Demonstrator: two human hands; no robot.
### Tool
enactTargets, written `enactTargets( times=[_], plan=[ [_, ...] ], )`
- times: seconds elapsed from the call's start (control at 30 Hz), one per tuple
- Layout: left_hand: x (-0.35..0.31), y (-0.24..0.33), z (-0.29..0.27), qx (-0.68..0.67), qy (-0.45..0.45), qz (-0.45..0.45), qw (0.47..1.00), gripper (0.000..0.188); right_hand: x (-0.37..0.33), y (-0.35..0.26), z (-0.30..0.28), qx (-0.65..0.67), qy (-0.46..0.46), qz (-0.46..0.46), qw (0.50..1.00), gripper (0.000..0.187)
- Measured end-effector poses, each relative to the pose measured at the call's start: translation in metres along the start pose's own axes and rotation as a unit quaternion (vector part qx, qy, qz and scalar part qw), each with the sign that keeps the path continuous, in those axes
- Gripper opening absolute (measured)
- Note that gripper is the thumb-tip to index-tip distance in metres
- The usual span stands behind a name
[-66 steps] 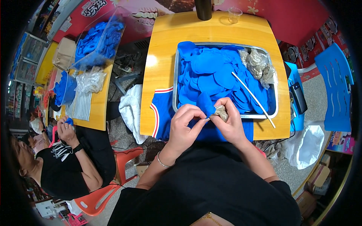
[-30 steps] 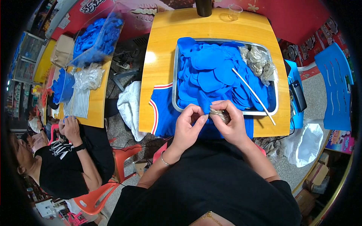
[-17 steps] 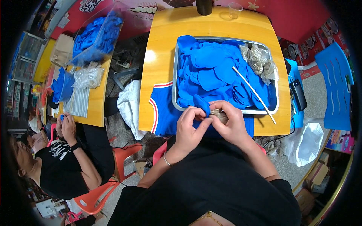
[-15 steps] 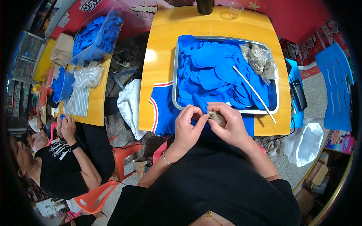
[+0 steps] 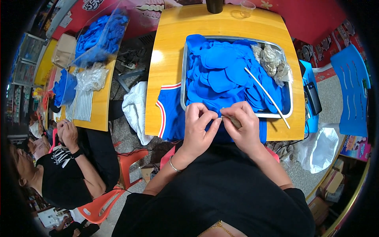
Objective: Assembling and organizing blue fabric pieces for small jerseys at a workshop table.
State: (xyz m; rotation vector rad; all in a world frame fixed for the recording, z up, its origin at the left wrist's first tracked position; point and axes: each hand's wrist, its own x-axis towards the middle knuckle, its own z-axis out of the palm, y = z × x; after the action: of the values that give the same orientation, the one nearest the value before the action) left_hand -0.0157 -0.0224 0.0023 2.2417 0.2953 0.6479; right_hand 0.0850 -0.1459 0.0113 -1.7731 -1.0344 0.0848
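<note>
Both hands meet just in front of a metal tray (image 5: 183, 85) heaped with flat, rounded blue fabric pieces (image 5: 221, 57). My right hand (image 5: 245, 128) is closed around a small greyish-brown bundle (image 5: 235, 122), mostly hidden by the fingers; its kind is unclear. Thumb and forefinger of my left hand (image 5: 199, 128) are pinched close to the right fingertips. Whatever lies in that left pinch is too small and covered to name. Under the hands, a blue jersey with red and white trim (image 5: 167, 114) lies on the yellow table (image 5: 166, 51).
A white stick (image 5: 266, 98) leans across the tray's right side, beside bagged greyish-brown bundles (image 5: 271, 61). A dark cup (image 5: 214, 6) and a clear cup (image 5: 247, 8) stand at the far edge. Another person (image 5: 67, 170) sits at a left-hand table with blue pieces.
The blue piece that stood up between my fingers no longer shows there. My left hand has turned, fingers raised, and my right hand has closed further over the brownish bundle.
</note>
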Motion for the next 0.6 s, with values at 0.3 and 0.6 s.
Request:
enactTargets(
  times=[0.3, 0.6],
  plan=[
    [0.003, -0.005, 0.001, -0.168, -0.004, -0.012, 0.986, 0.009, 0.002, 0.000, -0.004, 0.156, -0.048, 0.122, 0.979, 0.023],
    [0.001, 0.004, 0.021, -0.598, 0.033, -0.201, 0.775, 0.023, -0.004, 0.008, 0.005, 0.118, 0.000, 0.101, 0.988, 0.023]
  ],
)
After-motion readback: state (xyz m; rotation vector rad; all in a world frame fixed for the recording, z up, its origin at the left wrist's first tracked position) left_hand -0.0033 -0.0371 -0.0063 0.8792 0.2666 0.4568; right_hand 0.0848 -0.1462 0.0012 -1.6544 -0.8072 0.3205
